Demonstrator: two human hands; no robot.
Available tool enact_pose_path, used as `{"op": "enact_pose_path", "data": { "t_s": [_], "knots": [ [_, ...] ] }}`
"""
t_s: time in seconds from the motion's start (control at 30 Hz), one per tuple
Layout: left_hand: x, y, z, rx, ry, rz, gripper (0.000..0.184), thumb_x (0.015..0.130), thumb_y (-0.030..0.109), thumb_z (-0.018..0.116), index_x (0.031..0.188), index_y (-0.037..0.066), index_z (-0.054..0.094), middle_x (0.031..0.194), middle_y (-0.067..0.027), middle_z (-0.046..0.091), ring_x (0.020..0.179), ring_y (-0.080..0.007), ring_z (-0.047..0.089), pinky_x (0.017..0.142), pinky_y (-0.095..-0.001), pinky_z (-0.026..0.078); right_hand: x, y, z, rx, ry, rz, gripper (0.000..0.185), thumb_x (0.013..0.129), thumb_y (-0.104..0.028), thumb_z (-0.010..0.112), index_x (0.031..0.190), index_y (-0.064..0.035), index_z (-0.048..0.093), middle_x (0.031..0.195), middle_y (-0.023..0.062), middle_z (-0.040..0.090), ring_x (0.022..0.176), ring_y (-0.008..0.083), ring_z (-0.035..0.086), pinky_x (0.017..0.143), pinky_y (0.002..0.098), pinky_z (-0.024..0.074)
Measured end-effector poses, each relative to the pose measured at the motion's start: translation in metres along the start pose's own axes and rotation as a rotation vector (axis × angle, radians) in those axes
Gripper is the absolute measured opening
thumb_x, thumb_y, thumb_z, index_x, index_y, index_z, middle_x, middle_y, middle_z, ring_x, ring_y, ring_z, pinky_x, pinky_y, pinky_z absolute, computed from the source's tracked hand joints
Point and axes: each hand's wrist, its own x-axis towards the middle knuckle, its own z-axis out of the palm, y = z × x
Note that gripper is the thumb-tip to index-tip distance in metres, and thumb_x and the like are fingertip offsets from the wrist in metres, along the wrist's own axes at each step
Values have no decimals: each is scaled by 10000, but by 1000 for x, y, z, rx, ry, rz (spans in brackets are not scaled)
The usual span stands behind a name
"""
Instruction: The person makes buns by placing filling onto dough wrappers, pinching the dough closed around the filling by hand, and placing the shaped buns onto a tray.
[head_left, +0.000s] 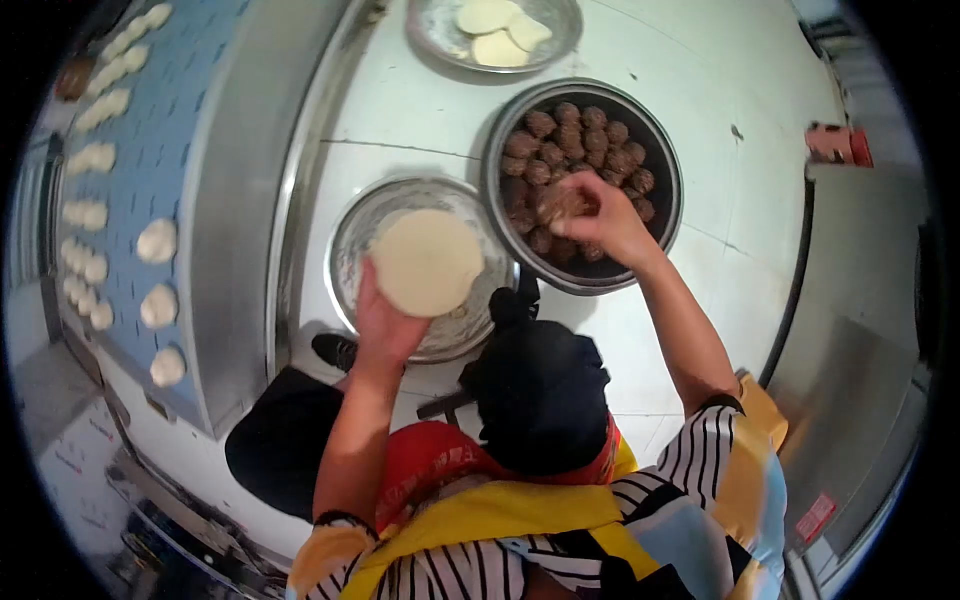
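A thin dough round (430, 260) juts over a floured metal bowl (352, 240) on my remote feed; I judge it could sag, stretch or slip, since the left hand (390, 318) appears to support only its near left part. To the right, a brown ball (560, 203) could crumble if squeezed too hard, or drop onto the other balls (594, 117) in the dark pot (654, 125) if pinched too loosely. I see the right hand (605, 222) partly closed inside the pot, thumb and fingers curved around that ball; the left holds the round, fingers hidden beneath, their spread impossible for me to tell.
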Motion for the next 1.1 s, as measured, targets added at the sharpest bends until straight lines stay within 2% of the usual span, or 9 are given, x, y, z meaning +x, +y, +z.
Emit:
{"op": "enact_pose_path", "data": {
  "t_s": [0.13,0.23,0.47,0.5,0.63,0.73,0.77,0.87,1.1],
  "knots": [
    [-21,-2,22,-41,-106,35,691,953,596,276,1394,72,366,1384,-147,432,1276,-308,420,1074,-476,324,-31,-120,75,-253,-366,-289,530,691,-145,781,1149,-20,546,1037,90,606,939,211,614,835,314,477],
    [-54,5,30,-58,-140,98,672,957,594,255,1375,83,384,1353,-140,458,1261,-287,440,1053,-457,360,-42,-149,121,-806,-166,-549,573,659,-219,791,1152,-48,553,1013,136,603,935,318,614,788,375,496],
    [-137,37,0,3,-182,257,650,969,573,220,1374,85,361,1358,-123,445,1240,-268,464,1034,-458,383,-76,-168,202,-745,-268,-800,564,639,-215,787,1145,-102,564,1021,112,579,942,331,600,770,416,494],
    [-149,42,-4,-47,-216,260,516,989,415,390,1375,74,349,1347,-126,444,1229,-262,473,1025,-432,400,-80,-172,210,-719,-281,-746,589,643,-217,785,1175,-102,559,1062,108,582,951,331,599,775,408,497],
    [-181,51,-19,383,-103,458,489,895,145,577,1333,43,386,1286,-128,483,1193,-243,500,998,-388,430,-96,-175,236,-547,-283,-843,430,742,-202,736,1125,-61,600,1018,103,609,856,267,632,729,353,515],
    [-200,55,-17,246,-87,436,485,816,27,618,1268,11,444,1199,-115,540,1109,-216,555,940,-353,466,-80,-168,227,-146,-167,-307,274,816,-189,687,1021,-11,646,826,59,628,682,157,606,605,289,495],
    [-205,55,-19,194,-115,403,497,819,32,617,1281,10,436,1189,-123,546,1100,-227,563,951,-366,464,-70,-164,223,-95,-254,-191,220,861,-180,653,938,26,670,668,21,584,551,86,509,508,242,425],
    [-216,50,-22,169,-36,323,507,821,42,623,1289,5,431,1182,-129,552,1084,-238,574,957,-373,462,-64,-150,223,111,-535,82,203,851,-170,668,909,25,675,633,13,564,508,86,472,482,246,389],
    [-217,46,-18,381,-5,330,541,801,51,664,1292,8,441,1158,-114,562,1067,-207,574,933,-339,465,-77,-146,227,238,-589,-8,114,881,-130,638,889,-21,605,781,24,584,530,85,524,490,220,436]
  ]
}}
